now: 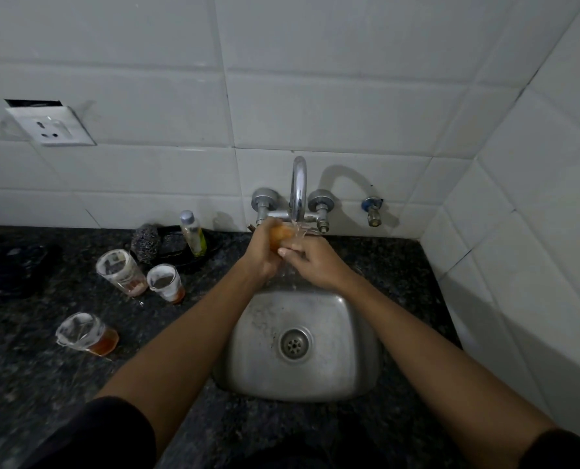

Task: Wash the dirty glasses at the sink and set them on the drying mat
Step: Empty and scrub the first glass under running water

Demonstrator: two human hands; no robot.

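Under the running tap (298, 191), my left hand (263, 255) grips a glass (282, 234) with orange residue, tilted into the stream. My right hand (315, 265) holds the glass from the other side, fingers wrapped at its rim. Water falls over both hands into the steel sink (349, 333). On the dark counter to the left stand two dirty glasses (121, 270) (166, 282), each with reddish dregs. A third dirty glass (85, 335) stands nearer me with orange liquid in its base.
A small bottle (192, 233) and a steel scrubber (145, 243) sit on a dark dish behind the glasses. A dark object (11, 265) lies at the far left of the counter. A wall socket (50, 126) hangs loose. Tiled wall closes the right side.
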